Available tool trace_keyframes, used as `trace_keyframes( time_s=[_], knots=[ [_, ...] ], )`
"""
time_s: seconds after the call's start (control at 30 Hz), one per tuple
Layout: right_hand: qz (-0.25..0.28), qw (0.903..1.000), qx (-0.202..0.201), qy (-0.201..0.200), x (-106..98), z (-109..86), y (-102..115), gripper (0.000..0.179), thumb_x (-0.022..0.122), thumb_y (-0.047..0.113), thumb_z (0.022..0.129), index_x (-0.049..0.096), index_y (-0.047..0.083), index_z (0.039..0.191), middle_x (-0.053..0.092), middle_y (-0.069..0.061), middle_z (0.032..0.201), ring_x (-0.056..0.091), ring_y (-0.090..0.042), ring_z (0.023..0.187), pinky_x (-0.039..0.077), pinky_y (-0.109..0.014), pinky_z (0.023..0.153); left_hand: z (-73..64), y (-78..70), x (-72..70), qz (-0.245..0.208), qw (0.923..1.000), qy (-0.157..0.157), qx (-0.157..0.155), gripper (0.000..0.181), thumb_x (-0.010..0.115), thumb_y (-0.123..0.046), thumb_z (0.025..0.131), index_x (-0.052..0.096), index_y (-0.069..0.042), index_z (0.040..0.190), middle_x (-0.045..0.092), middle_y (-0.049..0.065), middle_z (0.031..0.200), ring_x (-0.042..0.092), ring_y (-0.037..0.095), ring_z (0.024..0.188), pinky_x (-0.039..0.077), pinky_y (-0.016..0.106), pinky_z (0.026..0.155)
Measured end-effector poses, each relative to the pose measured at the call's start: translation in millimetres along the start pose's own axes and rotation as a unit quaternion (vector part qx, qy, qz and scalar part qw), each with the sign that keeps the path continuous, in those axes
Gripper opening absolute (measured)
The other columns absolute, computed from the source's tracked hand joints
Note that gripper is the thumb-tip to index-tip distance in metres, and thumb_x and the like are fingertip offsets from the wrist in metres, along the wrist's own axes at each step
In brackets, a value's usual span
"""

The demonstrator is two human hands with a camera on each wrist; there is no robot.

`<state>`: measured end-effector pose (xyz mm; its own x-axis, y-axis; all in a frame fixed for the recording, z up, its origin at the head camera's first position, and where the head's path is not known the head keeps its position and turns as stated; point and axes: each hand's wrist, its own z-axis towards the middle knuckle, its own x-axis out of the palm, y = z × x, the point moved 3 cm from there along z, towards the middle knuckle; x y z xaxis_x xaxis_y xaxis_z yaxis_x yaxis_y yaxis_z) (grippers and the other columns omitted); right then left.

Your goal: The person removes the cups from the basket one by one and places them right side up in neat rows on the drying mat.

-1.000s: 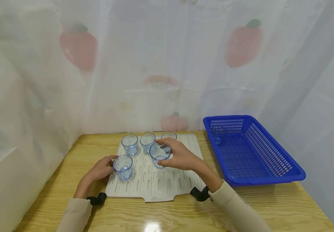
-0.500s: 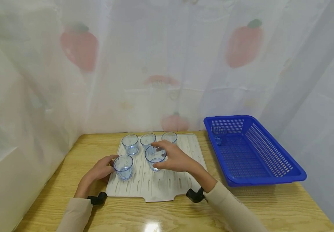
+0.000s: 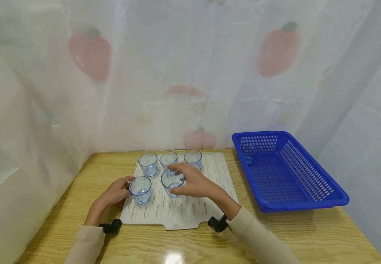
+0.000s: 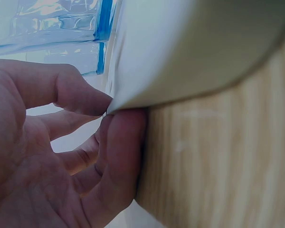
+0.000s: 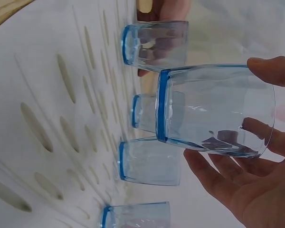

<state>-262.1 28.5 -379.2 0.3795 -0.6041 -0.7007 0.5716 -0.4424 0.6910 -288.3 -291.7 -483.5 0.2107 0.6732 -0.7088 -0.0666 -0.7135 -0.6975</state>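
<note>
A white slotted drying mat (image 3: 180,216) lies on the wooden table. My left hand (image 3: 114,192) pinches its left edge between thumb and fingers, as the left wrist view shows. Beside that hand a clear blue glass (image 3: 140,192) stands upright on the mat. My right hand (image 3: 197,181) grips another clear blue glass (image 5: 209,109) round its upper part; in the right wrist view its base is apart from the mat. Behind it three more glasses form a back row: left glass (image 3: 148,167), middle glass (image 3: 168,158) and right glass (image 3: 193,157). The fingers partly cover the middle one.
A blue perforated basket (image 3: 304,206) stands at the right of the table. What looks like a clear blue glass (image 3: 249,152) is in its far left corner. A pale curtain (image 3: 190,73) with fruit prints hangs behind and along both sides.
My right hand has moved left and slightly toward me with the glass, coming closer to the front left glass. The left hand stays at the mat's edge.
</note>
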Motion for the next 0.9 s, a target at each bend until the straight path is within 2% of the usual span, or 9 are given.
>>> trace_keyframes(
  time_s=[0.33,0.57,0.9],
  knots=[
    [0.014,0.9997,0.002,0.020,14,7.5,-11,0.073,0.079,0.023,0.085,0.051,0.005,0.150,0.057,-0.017,0.147,0.059,-0.035,0.128,0.053,-0.046,0.100,0.8,0.7,-0.9,0.015,0.9999,-0.006,0.002,0.068,0.056,0.002,0.080,0.047,0.007,0.147,0.063,0.019,0.103,0.060,0.024,0.078,0.054,0.035,0.060],
    [0.004,0.9990,0.023,0.037,29,11.8,-23,0.074,0.079,0.026,0.085,0.050,0.008,0.151,0.057,-0.014,0.148,0.059,-0.034,0.131,0.053,-0.035,0.098,1.4,0.3,-0.9,0.015,0.9999,-0.001,0.002,0.069,0.057,0.001,0.080,0.046,0.007,0.148,0.063,0.019,0.105,0.060,0.023,0.080,0.054,0.035,0.059],
    [0.003,0.9985,0.038,0.040,40,20.0,-27,0.076,0.080,0.026,0.086,0.048,0.008,0.153,0.055,-0.014,0.148,0.057,-0.034,0.133,0.052,-0.037,0.101,1.6,1.3,-0.8,0.003,1.0000,-0.001,0.004,0.069,0.056,0.002,0.080,0.045,0.007,0.148,0.062,0.019,0.103,0.061,0.023,0.074,0.055,0.037,0.055]
  ],
)
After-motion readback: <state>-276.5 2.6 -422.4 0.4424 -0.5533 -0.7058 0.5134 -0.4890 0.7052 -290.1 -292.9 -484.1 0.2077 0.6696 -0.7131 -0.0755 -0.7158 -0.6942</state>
